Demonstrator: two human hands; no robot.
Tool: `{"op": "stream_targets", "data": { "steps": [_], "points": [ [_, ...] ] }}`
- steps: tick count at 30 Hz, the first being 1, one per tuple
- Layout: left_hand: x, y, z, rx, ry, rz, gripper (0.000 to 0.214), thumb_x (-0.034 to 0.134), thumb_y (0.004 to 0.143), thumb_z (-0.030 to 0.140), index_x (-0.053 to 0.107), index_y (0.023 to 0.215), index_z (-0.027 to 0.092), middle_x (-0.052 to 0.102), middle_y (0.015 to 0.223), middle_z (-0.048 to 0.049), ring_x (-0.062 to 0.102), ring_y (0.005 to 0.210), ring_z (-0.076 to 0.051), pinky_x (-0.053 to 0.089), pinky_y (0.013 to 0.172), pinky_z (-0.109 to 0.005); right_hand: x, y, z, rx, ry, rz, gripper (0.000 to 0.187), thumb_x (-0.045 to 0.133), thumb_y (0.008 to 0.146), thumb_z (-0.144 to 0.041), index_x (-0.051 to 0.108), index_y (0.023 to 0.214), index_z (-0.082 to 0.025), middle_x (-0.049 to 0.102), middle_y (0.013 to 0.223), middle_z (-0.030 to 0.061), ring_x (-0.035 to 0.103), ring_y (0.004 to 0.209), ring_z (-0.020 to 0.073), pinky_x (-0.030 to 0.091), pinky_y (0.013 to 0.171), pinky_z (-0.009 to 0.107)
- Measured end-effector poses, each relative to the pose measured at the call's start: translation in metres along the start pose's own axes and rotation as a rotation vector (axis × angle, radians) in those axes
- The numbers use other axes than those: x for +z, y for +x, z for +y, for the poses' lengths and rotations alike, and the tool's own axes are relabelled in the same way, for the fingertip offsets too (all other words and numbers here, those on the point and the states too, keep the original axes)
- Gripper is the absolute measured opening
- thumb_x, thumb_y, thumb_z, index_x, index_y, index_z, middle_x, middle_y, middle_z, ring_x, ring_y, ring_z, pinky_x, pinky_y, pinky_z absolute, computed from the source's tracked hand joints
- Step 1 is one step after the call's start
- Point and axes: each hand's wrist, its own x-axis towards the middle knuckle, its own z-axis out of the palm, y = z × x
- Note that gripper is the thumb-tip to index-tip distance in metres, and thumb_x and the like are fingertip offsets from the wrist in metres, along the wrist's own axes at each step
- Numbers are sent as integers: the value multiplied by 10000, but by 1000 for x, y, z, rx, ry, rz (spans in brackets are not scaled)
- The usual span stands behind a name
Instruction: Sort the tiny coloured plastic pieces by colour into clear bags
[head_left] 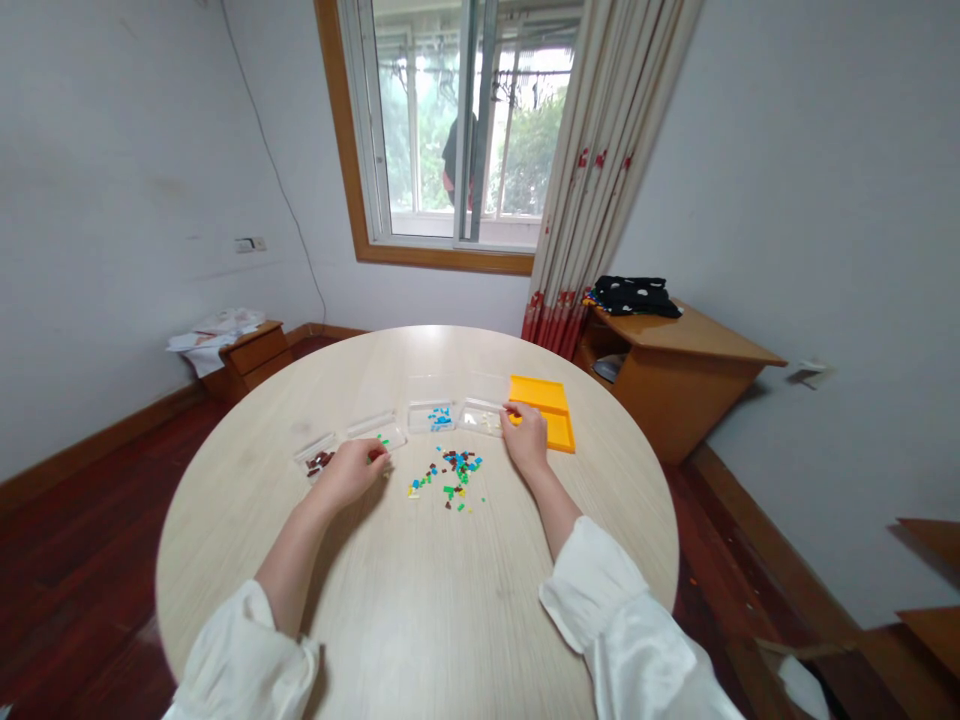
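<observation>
My left hand (355, 472) is at the near edge of a clear plastic box (369, 424) with a few green toy bricks in it. Its fingers are curled together; whatever they hold is hidden. On the right, my right hand (527, 440) has thumb and fingers pinched at the right end of another clear box (471, 418), which holds small pale bricks. What sits in that pinch is too small to make out. Between the hands lies a loose pile of mixed bricks (461, 466) in brown, blue, green and yellow.
A clear box (431, 405) of blue bricks stands at the middle back; brown bricks (318, 463) lie in one at far left. An open yellow case (551, 393) rests beyond my right hand. All are on a round table (435, 600). A wooden cabinet (675, 370) stands beyond, right.
</observation>
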Motion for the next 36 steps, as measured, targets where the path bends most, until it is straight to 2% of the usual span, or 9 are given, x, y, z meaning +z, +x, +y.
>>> {"op": "stream_targets", "data": {
  "steps": [4,9,11,14,17,22,27,36],
  "points": [
    [4,-1,-6,-12,77,-103,255,528,715,375,670,710,163,688,720,-85,594,647,-214,363,591,-280,1,-1,-2,-13,-17,-12,190,516,789,-230,675,866,-162,692,853,87,580,825,224,415,795,360],
    [5,-1,-9,-17,116,-132,215,595,665,338,683,773,175,697,769,-75,611,702,-217,383,622,-270,4,-6,-18,-90,21,-81,168,525,795,-192,677,860,-161,686,837,79,583,822,216,416,783,349],
    [6,-1,-9,-15,141,-156,185,577,675,287,685,768,170,702,802,-85,616,738,-223,390,641,-273,6,-11,-28,-145,60,-174,150,542,791,-168,679,851,-164,688,844,71,587,825,200,420,789,333],
    [6,0,-8,-9,180,-200,171,536,699,227,683,755,160,702,831,-100,619,770,-229,395,661,-279,9,-21,-43,-240,75,-379,133,570,787,-145,683,850,-176,692,848,54,585,842,184,410,815,322],
    [8,0,-7,1,203,-211,184,504,718,195,677,762,156,697,832,-102,617,772,-228,396,665,-281,11,-31,-57,-276,37,-527,105,599,789,-161,683,850,-177,696,874,53,582,876,185,390,840,328],
    [10,0,-1,28,185,-158,182,489,706,153,666,748,145,694,824,-111,614,773,-220,398,673,-272,11,-39,-71,-271,-52,-596,119,613,800,-202,678,895,-170,684,941,68,564,948,194,345,861,334],
    [11,-1,7,14,116,-112,149,498,690,147,646,707,152,692,786,-97,608,742,-210,393,663,-268,14,-42,-73,-266,-136,-621,134,591,804,-188,678,907,-175,668,966,65,536,969,193,309,852,324],
    [19,0,12,3,-111,49,146,555,679,256,664,713,164,656,663,-46,551,607,-182,384,626,-275,16,-44,-73,-246,-161,-640,178,556,815,-161,684,937,-176,663,993,68,527,1002,195,292,857,327]
  ]
}}
